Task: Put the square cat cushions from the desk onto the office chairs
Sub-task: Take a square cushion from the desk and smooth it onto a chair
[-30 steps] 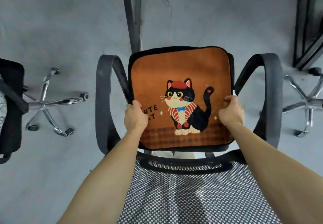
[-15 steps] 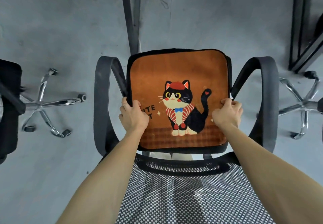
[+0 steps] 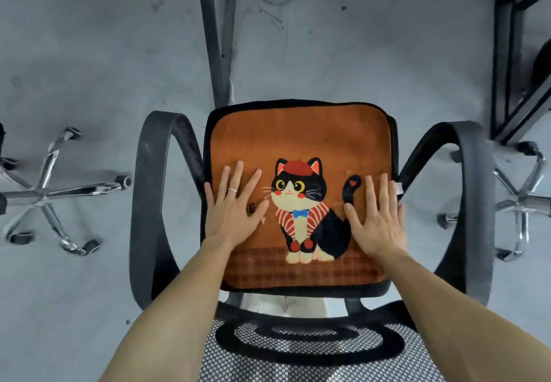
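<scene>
now both hands, left hand (image 3: pixel 231 217) & right hand (image 3: pixel 377 222), press flat on cat cushion (image 3: pixel 301 137).

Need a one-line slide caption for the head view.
Head view: left hand and right hand press flat on the orange cat cushion lying on the office chair seat.

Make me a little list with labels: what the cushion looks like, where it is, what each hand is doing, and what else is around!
cushion: orange square cat cushion, cat in a red hat and blue bow
place: flat on the office chair seat, between the armrests
left hand: flat on the cushion, fingers straight, wearing a ring
right hand: flat on the cushion, fingers straight
around: shiny chair base on each side, desk leg, grey floor
</scene>
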A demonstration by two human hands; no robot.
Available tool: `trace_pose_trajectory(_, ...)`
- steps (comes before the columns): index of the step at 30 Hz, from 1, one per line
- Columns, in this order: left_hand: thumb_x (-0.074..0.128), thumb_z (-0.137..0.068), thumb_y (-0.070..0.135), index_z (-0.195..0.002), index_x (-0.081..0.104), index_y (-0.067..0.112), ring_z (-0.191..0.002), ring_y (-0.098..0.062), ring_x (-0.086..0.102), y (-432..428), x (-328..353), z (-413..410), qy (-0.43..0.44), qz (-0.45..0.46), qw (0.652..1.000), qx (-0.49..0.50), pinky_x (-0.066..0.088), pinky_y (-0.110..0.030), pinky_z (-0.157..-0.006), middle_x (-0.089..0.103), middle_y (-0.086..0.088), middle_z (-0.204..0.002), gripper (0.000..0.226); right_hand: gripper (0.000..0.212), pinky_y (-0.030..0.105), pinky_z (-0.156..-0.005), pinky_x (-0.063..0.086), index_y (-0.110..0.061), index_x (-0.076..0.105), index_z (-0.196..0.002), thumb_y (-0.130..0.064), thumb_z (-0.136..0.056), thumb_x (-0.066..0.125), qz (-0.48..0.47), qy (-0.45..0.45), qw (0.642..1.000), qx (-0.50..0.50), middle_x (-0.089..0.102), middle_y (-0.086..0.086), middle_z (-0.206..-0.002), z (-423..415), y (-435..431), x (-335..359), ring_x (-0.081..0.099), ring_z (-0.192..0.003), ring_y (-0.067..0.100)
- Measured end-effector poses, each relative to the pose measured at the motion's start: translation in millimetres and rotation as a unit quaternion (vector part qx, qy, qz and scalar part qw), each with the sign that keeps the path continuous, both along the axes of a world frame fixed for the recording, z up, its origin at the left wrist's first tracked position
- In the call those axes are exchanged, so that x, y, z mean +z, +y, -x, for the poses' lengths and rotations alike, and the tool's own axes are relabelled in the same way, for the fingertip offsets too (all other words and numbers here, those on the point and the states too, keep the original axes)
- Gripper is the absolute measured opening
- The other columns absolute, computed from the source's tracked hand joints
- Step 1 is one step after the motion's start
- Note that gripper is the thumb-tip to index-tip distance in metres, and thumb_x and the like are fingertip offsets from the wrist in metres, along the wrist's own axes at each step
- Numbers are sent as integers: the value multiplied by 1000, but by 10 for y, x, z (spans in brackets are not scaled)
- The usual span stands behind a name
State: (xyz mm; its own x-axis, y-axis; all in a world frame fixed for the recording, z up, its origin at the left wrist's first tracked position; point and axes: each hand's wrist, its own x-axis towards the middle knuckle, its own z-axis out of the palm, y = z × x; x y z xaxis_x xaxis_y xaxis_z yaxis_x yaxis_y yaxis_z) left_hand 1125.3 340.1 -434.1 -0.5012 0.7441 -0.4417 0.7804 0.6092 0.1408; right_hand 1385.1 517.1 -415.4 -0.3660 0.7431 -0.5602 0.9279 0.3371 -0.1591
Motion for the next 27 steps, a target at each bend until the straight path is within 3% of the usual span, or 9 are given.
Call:
trace_pose_trajectory(8,27,-94,72,-156,2,46,-152,-27,-18,-62,-95,21,6,-28,1000,11,-4,-58,-119,-14,4,-166,72,77,49,-124,-1,-43,-25,-152,-75,-95,16,19,-28,999,38,-35,-10,-160,45,160,-77,-31,-148,11)
trace_pose_trajectory(11,17,-92,76,-152,-17,48,-146,-26,-33,39,134,58,-31,86,996,3,-2,-58,-121,-34,5,-159,74,85,54,-124,6,-39,-24,-154,-79,-90,16,75,-80,993,54,-40,-10,-157,136,237,111,-29,-149,13)
trace_pose_trajectory(13,28,-92,73,-151,-22,46,-146,-30,-32,240,365,106,-66,200,977,-10,3,-59,-121,-41,3,-155,82,94,56,-122,8,-38,-21,-155,-83,-86,24,127,-134,980,69,-37,-6,-159,271,339,310,-24,-151,18)
trace_pose_trajectory(15,45,-92,65,-156,-12,41,-151,-38,-12,535,711,172,-106,301,948,-17,9,-60,-120,-28,-4,-162,88,94,57,-120,10,-35,-14,-158,-76,-89,36,167,-203,960,95,-27,-1,-164,422,529,483,-13,-154,24)
trace_pose_trajectory(16,47,-93,60,-159,4,35,-151,-40,5,685,881,197,-122,322,939,-19,16,-59,-119,-9,-7,-166,83,89,57,-120,14,-32,-4,-160,-68,-91,39,181,-228,952,99,-15,3,-167,515,635,560,-2,-155,28)
trace_pose_trajectory(18,42,-98,53,-150,40,23,-138,-35,39,968,1215,254,-140,294,945,-29,33,-51,-112,37,-12,-155,60,72,51,-115,31,-23,29,-157,-56,-93,39,200,-233,948,90,26,11,-163,761,843,745,30,-146,34)
trace_pose_trajectory(20,37,-100,50,-137,54,20,-123,-30,53,1196,1444,268,-130,232,963,-43,40,-46,-104,56,-10,-137,51,56,40,-108,41,-11,50,-144,-45,-100,38,205,-212,949,113,50,13,-148,1036,970,904,47,-134,32)
trace_pose_trajectory(23,39,-100,45,-141,50,20,-128,-31,50,1468,1514,251,-95,149,983,-57,35,-48,-110,55,-10,-139,49,56,39,-115,36,-12,43,-150,-41,-102,38,188,-160,963,110,43,11,-155,1374,1032,967,42,-141,32)
trace_pose_trajectory(27,44,-98,44,-151,35,24,-147,-30,23,1704,1103,300,-73,63,995,-34,19,-51,-120,31,-9,-159,58,59,44,-114,37,-17,32,-156,-40,-102,41,137,-38,989,49,37,14,-158,1597,1028,782,36,-143,34)
